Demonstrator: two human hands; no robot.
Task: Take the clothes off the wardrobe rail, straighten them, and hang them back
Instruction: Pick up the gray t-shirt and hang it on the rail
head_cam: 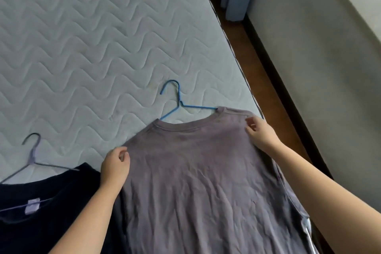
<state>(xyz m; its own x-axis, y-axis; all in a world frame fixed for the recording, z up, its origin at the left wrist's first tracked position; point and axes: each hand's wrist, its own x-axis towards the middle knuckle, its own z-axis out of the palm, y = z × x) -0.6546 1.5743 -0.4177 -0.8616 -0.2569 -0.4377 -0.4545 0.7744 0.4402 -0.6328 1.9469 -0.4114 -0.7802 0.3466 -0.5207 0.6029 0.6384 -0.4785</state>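
Centrally, a quilted mattress (82, 37) bears a grey T-shirt (195, 181), near right, and a black shirt (51, 212), near left; left hand (114, 167) and right hand (260, 134) each pinch a shoulder of the grey one; blue hanger (179, 95) sits in its collar, lilac hanger (33, 153) in the black one's

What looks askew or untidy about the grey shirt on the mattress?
The blue hanger sticks out of the neck of the grey shirt, both arms bare above the collar. The fabric is creased. The left hand and right hand pinch its shoulders.
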